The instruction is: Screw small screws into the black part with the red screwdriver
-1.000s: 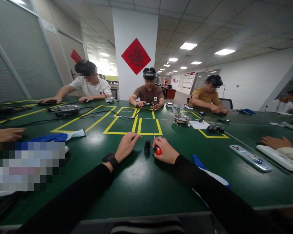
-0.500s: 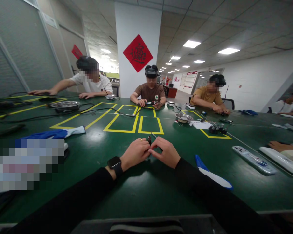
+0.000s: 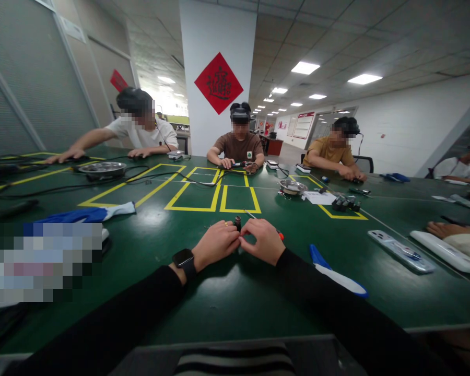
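My left hand (image 3: 215, 244) and my right hand (image 3: 263, 241) meet fingertip to fingertip on the green table (image 3: 219, 292), just in front of me. Both are closed around a small black cylindrical part (image 3: 237, 223), of which only the top shows above the fingers. A screwdriver lies just beyond my right hand and is partly hidden by it. Its metal shaft (image 3: 250, 214) sticks out to the far left, and its red handle (image 3: 281, 236) shows at the right. A black watch (image 3: 183, 258) sits on my left wrist.
A blue-and-white glove (image 3: 337, 277) lies by my right forearm, another one (image 3: 90, 213) at the left. Yellow tape boxes (image 3: 219, 201) mark the table middle. A metal bowl (image 3: 292, 188), a phone-like device (image 3: 401, 251), cables and a co-worker's hand (image 3: 446, 228) are around. People sit opposite.
A second ago my hands were apart, the black part stood alone between them, and the red screwdriver was in my right hand. Both hands then closed in on the part and stay there.
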`<state>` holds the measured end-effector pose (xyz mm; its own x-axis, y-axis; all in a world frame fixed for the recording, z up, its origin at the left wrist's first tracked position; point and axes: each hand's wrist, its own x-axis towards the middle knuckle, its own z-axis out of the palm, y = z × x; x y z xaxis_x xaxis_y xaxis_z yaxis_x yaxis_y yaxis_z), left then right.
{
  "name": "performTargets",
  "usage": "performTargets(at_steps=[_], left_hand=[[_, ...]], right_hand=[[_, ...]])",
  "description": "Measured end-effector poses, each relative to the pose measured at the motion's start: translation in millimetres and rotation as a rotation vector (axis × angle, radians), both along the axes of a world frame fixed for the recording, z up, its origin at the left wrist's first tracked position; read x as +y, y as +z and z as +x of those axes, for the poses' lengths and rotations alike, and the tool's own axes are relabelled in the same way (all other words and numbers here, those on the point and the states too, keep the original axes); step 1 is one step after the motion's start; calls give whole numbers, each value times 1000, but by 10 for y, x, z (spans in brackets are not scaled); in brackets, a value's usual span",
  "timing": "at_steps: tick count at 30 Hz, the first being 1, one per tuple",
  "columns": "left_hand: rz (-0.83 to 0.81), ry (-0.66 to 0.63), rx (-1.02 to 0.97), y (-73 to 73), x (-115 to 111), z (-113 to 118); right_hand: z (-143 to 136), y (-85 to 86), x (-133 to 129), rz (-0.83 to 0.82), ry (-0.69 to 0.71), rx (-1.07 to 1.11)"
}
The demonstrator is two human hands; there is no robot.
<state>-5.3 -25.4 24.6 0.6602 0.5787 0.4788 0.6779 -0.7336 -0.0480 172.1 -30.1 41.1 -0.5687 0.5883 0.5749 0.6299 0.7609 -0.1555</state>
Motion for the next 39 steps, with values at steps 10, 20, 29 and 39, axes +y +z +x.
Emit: performTargets(at_steps=[10, 20, 29, 39], left_hand=[[-47, 39, -51, -40, 57, -22], [-183, 293, -495, -100, 74, -34], [-422, 76, -537, -182, 258, -45], [-613, 41, -661, -131, 211, -32]], right_hand=[[-37, -16, -12, 0, -34, 20], [374, -126, 414, -69, -415, 43], [96, -34, 115, 71, -240, -199], [-71, -89, 46, 203, -223, -267]])
